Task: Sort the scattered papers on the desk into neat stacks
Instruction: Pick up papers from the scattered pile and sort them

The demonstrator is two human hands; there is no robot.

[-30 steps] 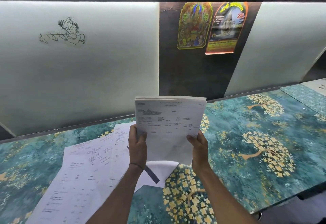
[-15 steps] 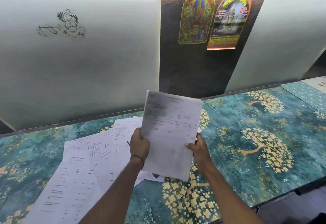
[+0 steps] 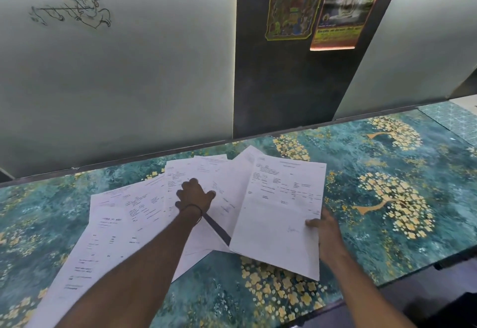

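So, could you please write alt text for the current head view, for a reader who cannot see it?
A person's right hand grips the edge of a sheaf of printed papers at a teal floral desk, while the left hand rests on scattered sheets beside it.

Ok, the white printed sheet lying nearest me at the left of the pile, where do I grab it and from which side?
Probably pinch the white printed sheet at its long left edge, coming from the left: that edge lies free on the teal patterned desk, while its right side is hidden by the left forearm.
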